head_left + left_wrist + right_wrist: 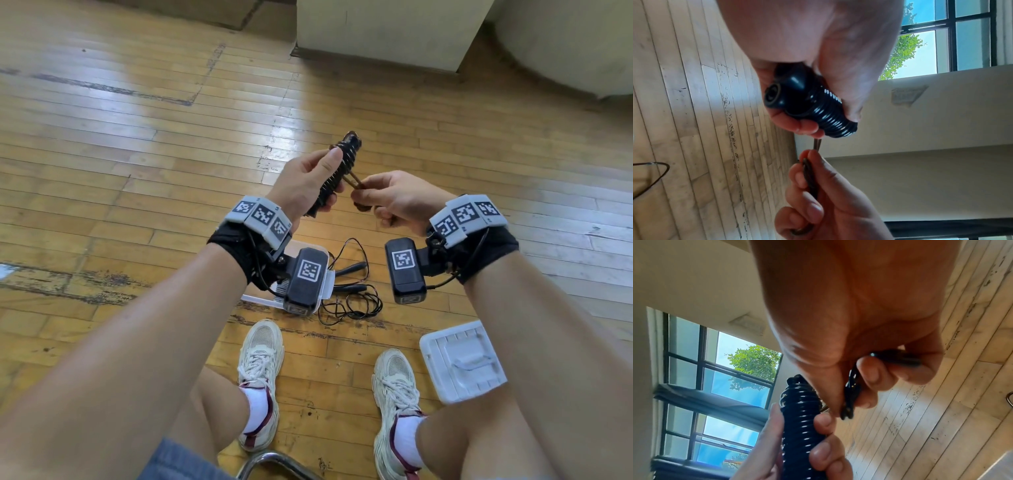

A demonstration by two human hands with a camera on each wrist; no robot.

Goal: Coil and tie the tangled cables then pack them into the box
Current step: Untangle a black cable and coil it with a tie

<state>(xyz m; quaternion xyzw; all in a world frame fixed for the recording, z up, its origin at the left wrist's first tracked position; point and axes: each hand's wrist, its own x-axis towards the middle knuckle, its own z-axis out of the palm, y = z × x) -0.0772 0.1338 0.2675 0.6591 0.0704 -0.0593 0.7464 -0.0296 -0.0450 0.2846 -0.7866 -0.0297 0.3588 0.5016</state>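
I hold a black cable wound into a tight coil (342, 164) in front of me above the floor. My left hand (330, 180) grips the coil (826, 110) round its middle, thumb on top. My right hand (361, 198) pinches the twisted loose end (354, 180) that leaves the coil's side. That end (851, 394) runs on between my right thumb and fingers. A tangle of thin cables (352, 294) lies on the floor beside a clear plastic box (328, 279), which my left wrist camera partly hides.
A white lid (462, 363) lies on the wooden floor right of my right shoe (397, 394). My left shoe (262, 363) is just below the box. A metal chair tube (274, 459) shows at the bottom edge. Pale furniture (383, 31) stands at the back.
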